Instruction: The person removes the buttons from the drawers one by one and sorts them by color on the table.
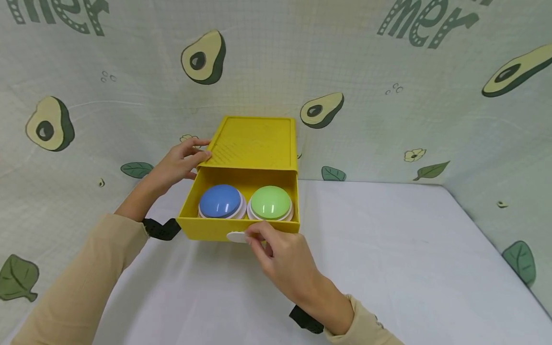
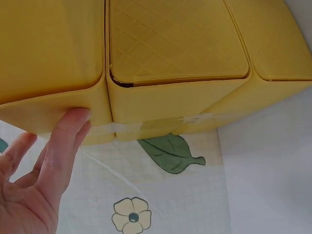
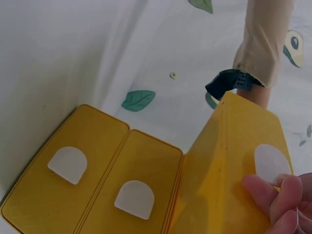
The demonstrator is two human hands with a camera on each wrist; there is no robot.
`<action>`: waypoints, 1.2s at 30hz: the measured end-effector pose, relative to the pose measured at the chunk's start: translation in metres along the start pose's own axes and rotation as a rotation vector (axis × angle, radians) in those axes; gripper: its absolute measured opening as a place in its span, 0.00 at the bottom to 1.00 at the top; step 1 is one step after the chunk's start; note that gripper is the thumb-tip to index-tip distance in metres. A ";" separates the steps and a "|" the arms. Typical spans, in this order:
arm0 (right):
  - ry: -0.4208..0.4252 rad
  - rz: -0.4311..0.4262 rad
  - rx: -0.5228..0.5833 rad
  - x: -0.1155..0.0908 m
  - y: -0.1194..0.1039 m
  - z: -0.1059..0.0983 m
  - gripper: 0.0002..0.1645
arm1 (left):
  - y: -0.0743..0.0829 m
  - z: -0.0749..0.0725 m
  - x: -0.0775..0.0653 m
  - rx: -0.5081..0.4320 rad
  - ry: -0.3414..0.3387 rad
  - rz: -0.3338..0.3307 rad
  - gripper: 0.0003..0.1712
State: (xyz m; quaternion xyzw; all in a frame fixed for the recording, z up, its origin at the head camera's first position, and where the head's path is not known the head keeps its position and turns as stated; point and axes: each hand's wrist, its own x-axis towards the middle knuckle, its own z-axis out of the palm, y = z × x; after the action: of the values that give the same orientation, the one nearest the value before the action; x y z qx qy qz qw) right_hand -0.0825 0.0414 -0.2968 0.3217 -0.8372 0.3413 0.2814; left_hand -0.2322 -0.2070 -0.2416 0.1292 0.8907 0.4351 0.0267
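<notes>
A yellow drawer cabinet [image 1: 258, 139] has its top drawer [image 1: 194, 229] pulled out toward me. Inside that drawer sit two domed push buttons on white bases side by side, a blue one [image 1: 220, 201] and a green one [image 1: 270, 202]. My right hand [image 1: 286, 258] pinches the rounded white drawer handle [image 3: 271, 162] at the drawer's front. At the cabinet's left side, my left hand [image 1: 178, 163] touches the wall near the top with extended fingers [image 2: 66, 141]. Part of its palm falls outside the left wrist view.
Two lower drawers, each with a white handle [image 3: 69, 164], are closed in the right wrist view. The cabinet stands on a white tabletop [image 1: 388, 258], close to a backdrop cloth [image 1: 267, 72] printed with avocados and leaves. Black straps [image 1: 161, 229] circle both wrists.
</notes>
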 end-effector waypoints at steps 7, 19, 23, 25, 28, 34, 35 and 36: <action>-0.014 -0.007 -0.013 -0.001 0.001 -0.003 0.07 | 0.001 0.000 -0.001 0.003 -0.002 -0.001 0.34; 0.019 -0.048 0.113 0.003 0.005 -0.024 0.08 | 0.000 0.000 -0.001 0.006 -0.003 0.011 0.34; 0.071 -0.077 0.222 0.008 0.006 -0.037 0.10 | 0.000 0.000 -0.001 0.004 -0.012 0.011 0.33; 0.105 -0.104 0.242 0.011 0.008 -0.043 0.12 | 0.001 0.000 -0.001 0.005 -0.019 0.013 0.33; 0.143 -0.129 0.223 0.016 0.012 -0.052 0.13 | 0.002 -0.001 -0.001 0.002 -0.031 0.018 0.33; 0.170 -0.140 0.145 0.029 0.029 -0.062 0.12 | 0.003 0.000 -0.002 0.006 -0.022 0.012 0.33; 0.166 -0.136 0.132 0.031 0.032 -0.063 0.11 | 0.003 0.000 -0.002 0.008 -0.018 0.012 0.33; 0.157 -0.134 0.119 0.034 0.035 -0.064 0.10 | 0.003 0.000 -0.002 0.006 -0.020 0.012 0.33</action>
State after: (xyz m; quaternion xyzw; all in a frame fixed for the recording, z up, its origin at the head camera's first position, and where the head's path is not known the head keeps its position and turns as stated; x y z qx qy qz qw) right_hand -0.1138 0.0972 -0.2483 0.3654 -0.7673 0.3950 0.3487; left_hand -0.2291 -0.2059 -0.2397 0.1388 0.8909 0.4312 0.0324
